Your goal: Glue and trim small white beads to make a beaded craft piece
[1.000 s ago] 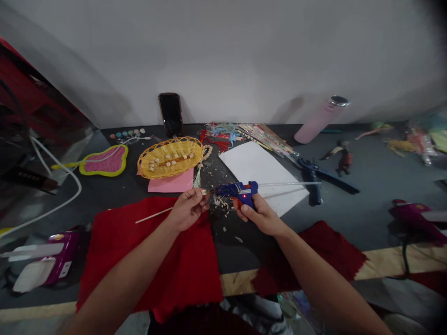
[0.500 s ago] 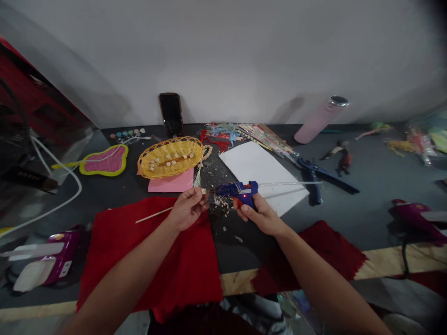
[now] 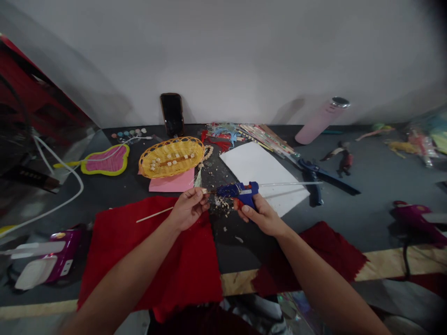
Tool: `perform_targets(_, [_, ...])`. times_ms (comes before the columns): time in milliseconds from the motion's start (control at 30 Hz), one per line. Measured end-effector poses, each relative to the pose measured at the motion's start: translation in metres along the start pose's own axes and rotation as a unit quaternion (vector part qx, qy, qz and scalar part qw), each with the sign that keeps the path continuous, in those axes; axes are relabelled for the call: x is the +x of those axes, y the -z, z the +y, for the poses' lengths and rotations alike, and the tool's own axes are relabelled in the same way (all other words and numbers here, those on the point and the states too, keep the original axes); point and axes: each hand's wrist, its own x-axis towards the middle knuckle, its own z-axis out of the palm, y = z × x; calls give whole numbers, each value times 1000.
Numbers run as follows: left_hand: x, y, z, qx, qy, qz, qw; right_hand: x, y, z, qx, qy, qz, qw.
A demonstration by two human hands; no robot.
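Note:
My left hand (image 3: 189, 208) is closed around a thin wooden stick (image 3: 153, 215), whose bare end sticks out to the left. At its fingertips shows a small pale piece (image 3: 204, 190); whether it is joined to the stick is hidden by the fingers. My right hand (image 3: 262, 214) grips a blue hot glue gun (image 3: 248, 195) by the handle, fingers at its orange trigger. The gun's nozzle points left, touching or nearly touching the pale piece. A long clear glue stick (image 3: 286, 184) juts from its rear. Pale crumbs (image 3: 223, 204) lie on the dark table below the nozzle.
A yellow basket (image 3: 143, 160) with small pale pieces rests on pink paper (image 3: 171, 183). Around it are red cloth (image 3: 153, 270), white paper (image 3: 258, 163), blue cutters (image 3: 317, 177), a phone (image 3: 172, 114), a pink bottle (image 3: 319, 123) and a purple device (image 3: 66, 253).
Both hands, the glue gun and the stick keep practically the same positions. The whole view has shifted very slightly.

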Motion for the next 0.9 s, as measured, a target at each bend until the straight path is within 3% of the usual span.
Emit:
perform_targets(500, [0, -2, 1, 9, 8, 15, 1000, 0, 1, -4, 23, -26, 8, 999])
perform_targets(633, [-2, -4, 3, 8, 8, 20, 1000, 3, 10, 3, 89, -56, 109, 988])
perform_targets(767, [-3, -7, 4, 8, 3, 9, 1000, 7, 28, 6, 177, -121, 255, 943])
perform_targets(833, [-3, -7, 4, 10, 4, 4, 1000, 8, 36, 5, 201, -141, 274, 930])
perform_targets(900, [-2, -6, 4, 12, 5, 1, 1000, 8, 43, 5, 178, -134, 269, 937])
